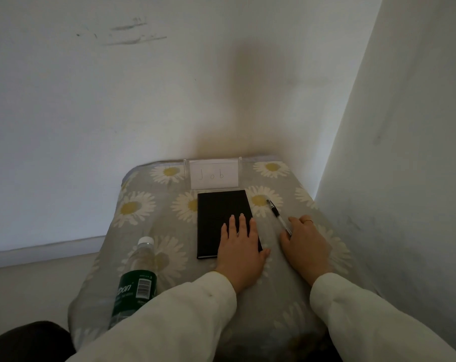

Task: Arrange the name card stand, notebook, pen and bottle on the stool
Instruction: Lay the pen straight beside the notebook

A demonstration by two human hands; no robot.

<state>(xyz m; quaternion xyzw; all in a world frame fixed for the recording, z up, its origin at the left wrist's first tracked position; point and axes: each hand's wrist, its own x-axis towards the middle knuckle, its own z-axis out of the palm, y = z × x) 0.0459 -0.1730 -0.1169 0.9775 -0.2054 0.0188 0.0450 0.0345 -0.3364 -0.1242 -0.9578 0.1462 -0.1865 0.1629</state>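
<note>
The stool (148,220) has a grey cover printed with daisies. A clear name card stand (213,174) with a white card reading "Job" stands upright at its far edge. Just in front lies a closed black notebook (219,218); my left hand (241,246) rests flat on its near right corner, fingers spread. A black and clear pen (277,213) lies diagonally to the right of the notebook. My right hand (304,244) touches the pen's near end, fingers curled around it. A plastic water bottle (136,278) with a white cap and green label stands at the stool's near left.
White walls close in behind the stool and on the right, forming a corner (313,152). A pale floor (33,286) with a baseboard runs along the left. A dark shape (25,340) fills the bottom left corner.
</note>
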